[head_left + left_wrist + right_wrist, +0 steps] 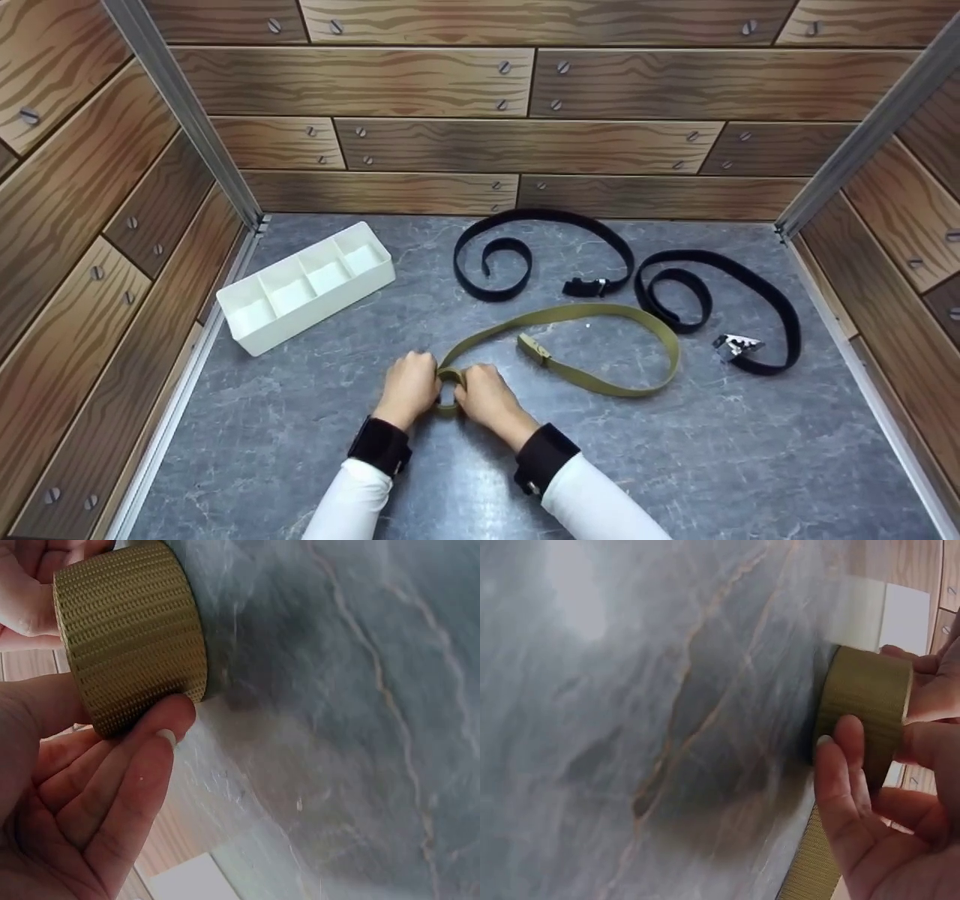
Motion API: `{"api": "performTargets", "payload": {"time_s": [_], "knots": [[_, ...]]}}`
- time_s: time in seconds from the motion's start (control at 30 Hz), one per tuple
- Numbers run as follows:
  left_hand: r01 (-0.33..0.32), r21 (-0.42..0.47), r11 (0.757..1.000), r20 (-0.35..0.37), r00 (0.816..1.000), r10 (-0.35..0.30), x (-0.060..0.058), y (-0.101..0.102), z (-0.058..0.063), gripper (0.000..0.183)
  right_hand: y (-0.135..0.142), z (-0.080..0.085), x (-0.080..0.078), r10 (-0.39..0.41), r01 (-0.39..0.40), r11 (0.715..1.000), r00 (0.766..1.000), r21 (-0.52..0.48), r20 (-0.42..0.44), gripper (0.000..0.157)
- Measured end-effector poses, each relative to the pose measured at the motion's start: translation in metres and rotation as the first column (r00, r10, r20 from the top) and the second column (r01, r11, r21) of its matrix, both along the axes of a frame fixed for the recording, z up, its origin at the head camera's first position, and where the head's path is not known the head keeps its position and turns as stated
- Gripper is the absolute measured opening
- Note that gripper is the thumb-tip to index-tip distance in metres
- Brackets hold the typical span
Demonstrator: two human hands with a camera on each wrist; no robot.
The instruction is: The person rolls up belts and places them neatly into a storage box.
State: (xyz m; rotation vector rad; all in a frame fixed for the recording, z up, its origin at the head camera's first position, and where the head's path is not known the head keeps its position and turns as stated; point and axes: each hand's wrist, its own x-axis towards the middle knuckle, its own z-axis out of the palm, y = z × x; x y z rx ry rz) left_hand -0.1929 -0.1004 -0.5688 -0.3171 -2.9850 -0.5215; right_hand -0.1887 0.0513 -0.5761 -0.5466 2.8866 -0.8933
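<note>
Olive belt (600, 309) lies on the table (262, 450), its near end looped between the left hand (410, 384) and right hand (491, 395). Each grips 1 side, likely to stop it springing open.

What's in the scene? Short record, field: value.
left grip: pinches the rolled part of the olive belt
right grip: on the opposite side of that roll
olive buckle: at the belt's other end, away from both grips
left black belt: partly coiled, beyond the olive belt
right black belt: partly coiled, silvery buckle
white tray: four compartments, left of the belts
surface: gray, marbled
</note>
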Motion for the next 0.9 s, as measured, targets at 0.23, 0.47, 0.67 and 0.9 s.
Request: {"api": "performTargets", "payload": {"time_s": [0.23, 0.47, 0.67, 0.9], "knots": [[0.020, -0.010, 1.000, -0.021, 1.000, -0.021, -0.0005, 0.0005, -0.0001, 0.018, 0.0000, -0.0008, 0.0005, 0.011, -0.011, 0.999, 1.000, 0.039, -0.013, 0.018], [0.017, -0.030, 0.999, -0.049, 0.999, -0.019, -0.0019, 0.0026, 0.0010, 0.019, 0.0015, -0.0021, -0.0012, 0.016, -0.016, 0.999, 1.000, 0.030, 0.022, 0.023], [0.003, -0.037, 0.999, 0.031, 1.000, -0.002, -0.0013, 0.0055, 0.0035, 0.015, 0.0043, 0.0010, 0.0005, -0.009, 0.009, 1.000, 1.000, 0.000, 0.000, 0.033], [0.033, -0.048, 0.998, 0.027, 0.999, -0.032, -0.0008, 0.0058, 0.0045, 0.015, 0.0044, 0.0011, 0.0020, 0.027, -0.026, 0.998, 1.000, 0.051, -0.011, 0.025]]}}
